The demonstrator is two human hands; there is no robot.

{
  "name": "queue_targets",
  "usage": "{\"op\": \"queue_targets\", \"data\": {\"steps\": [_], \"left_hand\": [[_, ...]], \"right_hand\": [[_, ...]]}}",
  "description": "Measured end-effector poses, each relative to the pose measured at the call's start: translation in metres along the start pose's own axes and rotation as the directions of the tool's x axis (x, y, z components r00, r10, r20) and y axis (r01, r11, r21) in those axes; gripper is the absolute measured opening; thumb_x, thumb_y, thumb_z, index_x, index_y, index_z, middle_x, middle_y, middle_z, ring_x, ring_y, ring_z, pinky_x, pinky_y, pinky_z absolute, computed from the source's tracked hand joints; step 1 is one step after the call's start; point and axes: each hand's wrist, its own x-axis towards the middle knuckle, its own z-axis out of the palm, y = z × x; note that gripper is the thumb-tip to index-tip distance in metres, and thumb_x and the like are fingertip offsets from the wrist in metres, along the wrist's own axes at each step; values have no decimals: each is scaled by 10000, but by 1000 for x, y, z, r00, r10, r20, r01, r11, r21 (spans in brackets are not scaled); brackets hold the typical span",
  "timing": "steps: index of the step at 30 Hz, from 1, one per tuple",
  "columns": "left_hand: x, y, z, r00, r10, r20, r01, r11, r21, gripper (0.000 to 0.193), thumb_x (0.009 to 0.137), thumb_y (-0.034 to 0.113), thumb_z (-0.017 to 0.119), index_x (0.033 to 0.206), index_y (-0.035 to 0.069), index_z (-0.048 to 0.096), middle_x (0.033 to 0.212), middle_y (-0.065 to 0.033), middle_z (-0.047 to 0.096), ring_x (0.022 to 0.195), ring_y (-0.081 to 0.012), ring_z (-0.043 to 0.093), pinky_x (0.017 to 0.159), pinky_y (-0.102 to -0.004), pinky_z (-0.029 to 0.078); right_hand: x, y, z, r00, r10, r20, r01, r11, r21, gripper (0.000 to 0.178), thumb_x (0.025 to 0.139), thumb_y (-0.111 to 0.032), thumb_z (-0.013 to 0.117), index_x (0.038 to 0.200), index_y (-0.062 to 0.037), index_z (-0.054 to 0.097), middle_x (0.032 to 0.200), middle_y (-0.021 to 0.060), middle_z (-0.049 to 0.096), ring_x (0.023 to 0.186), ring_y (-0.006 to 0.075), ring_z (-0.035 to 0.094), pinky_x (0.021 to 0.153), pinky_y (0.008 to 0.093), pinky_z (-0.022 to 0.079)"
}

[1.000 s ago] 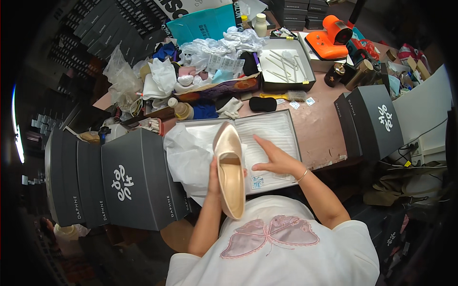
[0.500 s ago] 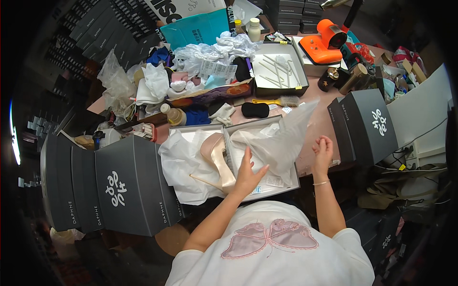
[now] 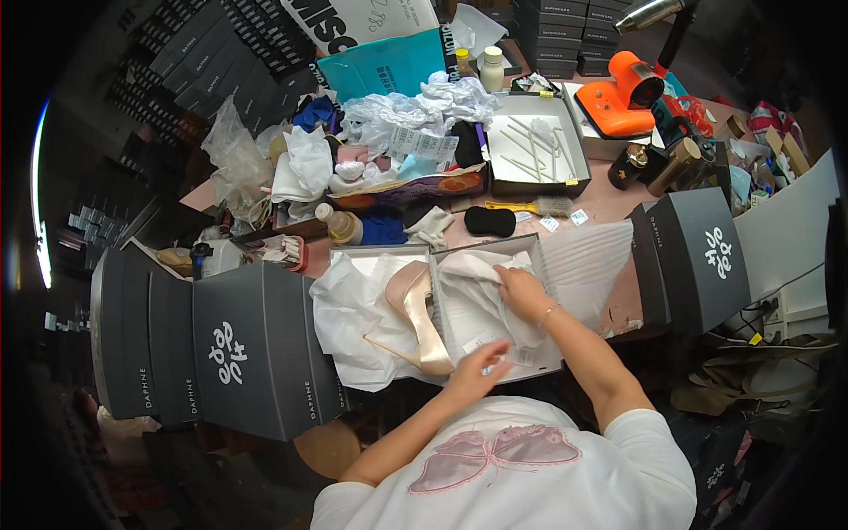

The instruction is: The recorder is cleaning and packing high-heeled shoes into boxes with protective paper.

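An open grey shoe box in two halves lies before me. On white tissue paper [image 3: 340, 296] in its left half rests a satin champagne high-heeled shoe [image 3: 412, 309], on its side with its thin heel pointing left. My right hand [image 3: 523, 293] reaches into the right half [image 3: 552, 353], its fingers closed on white tissue paper [image 3: 468, 269] there. My left hand [image 3: 477, 371] is over the near edge of that half, fingers and thumb apart. A small bluish-white piece shows between them. A translucent foam sheet [image 3: 590, 261] lies flat beyond the right rim.
Dark grey shoe boxes stand at left [image 3: 256, 353] and right [image 3: 702, 256]. Behind are a black sponge [image 3: 489, 222], a yellow-handled brush [image 3: 539, 208], a tray of white sticks [image 3: 530, 150], a heap of crumpled paper [image 3: 415, 110], and an orange device [image 3: 618, 97].
My right hand has moved left from beside the box into its right half and onto the tissue. The foam sheet now lies flatter to the right. My left hand has moved away from the shoe.
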Motion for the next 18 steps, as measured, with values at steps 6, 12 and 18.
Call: {"op": "queue_targets", "data": {"steps": [6, 12, 18], "left_hand": [[-5, 4, 8, 966, -141, -219, -75, 655, -752, 728, 910, 400, 603, 1447, 71, 239, 1408, -146, 386, 1310, -296, 387, 1037, -459, 390], [1, 37, -10, 991, -62, -116, -48, 644, -763, 878, 750, 526, 733, 1397, 106, 313, 1283, -95, 498, 1190, -262, 528, 925, -444, 511], [0, 34, -19, 975, -184, -128, -37, 431, -902, 767, 772, 637, 621, 1329, 141, 441, 1265, -54, 537, 1138, -221, 550, 885, -428, 500]], "right_hand": [[-37, -97, -80, 928, 81, -364, 194, 731, 655, 404, 901, -238, 611, 1239, -23, 556, 1026, 128, 615, 915, 233, 591, 817, 323, 463], [-67, -140, -96, 675, -106, -731, 450, 844, 293, 270, 806, -98, 707, 1041, 1, 618, 926, 78, 582, 823, 166, 547, 693, 266, 444], [-82, -159, -92, 722, -410, -558, 570, 809, 143, 234, 744, -11, 710, 941, -48, 589, 706, 104, 552, 569, 230, 557, 513, 325, 435]]}}
